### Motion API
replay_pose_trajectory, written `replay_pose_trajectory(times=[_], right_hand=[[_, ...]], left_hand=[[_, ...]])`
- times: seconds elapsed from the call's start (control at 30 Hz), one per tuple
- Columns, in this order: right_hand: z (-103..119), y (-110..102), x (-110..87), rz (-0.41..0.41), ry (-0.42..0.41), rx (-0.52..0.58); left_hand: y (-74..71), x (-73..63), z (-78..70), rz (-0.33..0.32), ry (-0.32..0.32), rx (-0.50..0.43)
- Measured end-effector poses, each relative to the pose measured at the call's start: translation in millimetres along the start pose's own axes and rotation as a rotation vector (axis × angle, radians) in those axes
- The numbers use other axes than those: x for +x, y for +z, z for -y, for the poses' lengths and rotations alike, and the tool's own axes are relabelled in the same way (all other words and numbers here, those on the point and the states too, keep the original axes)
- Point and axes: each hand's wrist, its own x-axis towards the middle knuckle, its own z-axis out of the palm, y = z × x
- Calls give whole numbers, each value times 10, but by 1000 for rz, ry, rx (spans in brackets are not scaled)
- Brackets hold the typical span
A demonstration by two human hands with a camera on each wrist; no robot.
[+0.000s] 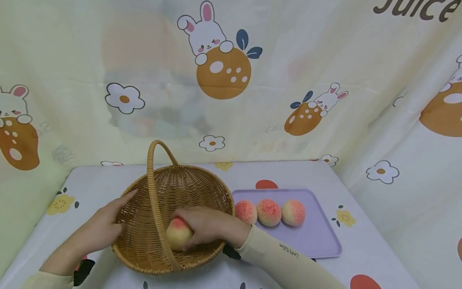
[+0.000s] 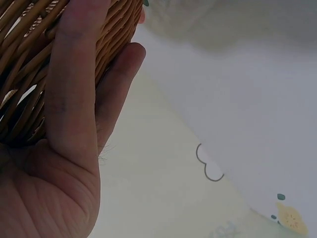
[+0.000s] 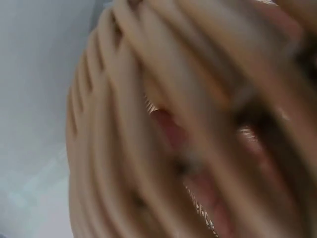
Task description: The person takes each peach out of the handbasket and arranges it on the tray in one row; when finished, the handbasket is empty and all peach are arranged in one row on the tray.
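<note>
A brown wicker basket (image 1: 202, 176) with an arched handle (image 1: 153, 184) stands on the table. Inside it, my right hand (image 1: 205, 224) grips a yellow peach (image 1: 177, 237) with a pink top, low in the basket and just right of the handle. In the right wrist view, the basket weave (image 3: 133, 129) covers most of the picture, with reddish skin seen through its gaps. My left hand (image 1: 99, 226) rests against the basket's left side, index finger extended along the rim. The left wrist view shows the left hand's fingers (image 2: 72, 94) lying straight against the outer weave.
Right of the basket lies a purple tray (image 1: 317, 233) carrying three pink-and-cream peaches (image 1: 268, 212) in a row. My right forearm (image 1: 281, 257) crosses the tray's near left corner. A printed cloth covers the table (image 1: 361, 245), and a patterned curtain (image 1: 252, 120) hangs behind it.
</note>
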Motion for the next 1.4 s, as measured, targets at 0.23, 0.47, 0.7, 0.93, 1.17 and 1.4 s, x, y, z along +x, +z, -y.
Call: replay_pose_trajectory(times=[0.23,0.47,0.7,0.93,1.17,1.4], right_hand=[[52,-112,-28,-56,-82,40],[-49,-432,-305,-188,-158,312],[-376,-760,-850,-305,-200,520],[-735,-872,-1402,-389,-49,458],[-1105,-815,-1859,-405,76,419],[-1456,-798,-2285,-412,202,329]], left_hand=[[3,1,28,0,-11,-5],[20,-4,45,10,-22,-21],[18,8,62,14,-17,-18],[-4,25,82,14,-4,-11],[-25,28,84,6,9,-7],[-21,25,82,15,-12,-21]])
